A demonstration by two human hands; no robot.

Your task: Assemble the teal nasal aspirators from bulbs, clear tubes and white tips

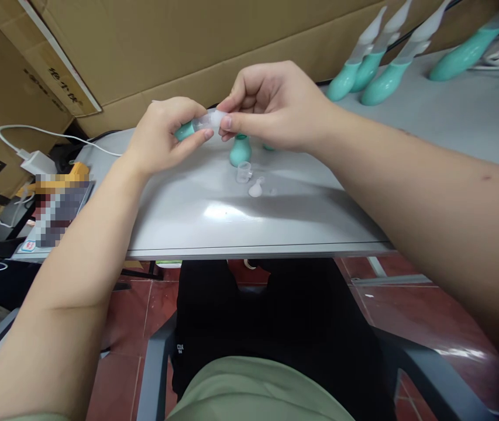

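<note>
My left hand [170,131] is wrapped round a teal bulb with a clear section [204,121], held above the table. The fingertips of my right hand [267,105] pinch the whitish end of that same piece. Beneath my right hand a teal bulb [241,151] stands upright with its open neck upward. Just in front of it lie a small clear cup-like part [244,172], a small white part [255,188] and a tiny translucent piece [273,191]. Another bit of teal shows below my right hand, mostly hidden.
Several teal bulbs with clear and white tips, one of them here [385,82], lie at the back right. Cardboard [165,47] walls the back. A white charger [41,164] with a cable and a blurred phone-like device [62,213] are at the left. The table's front edge [249,255] crosses below.
</note>
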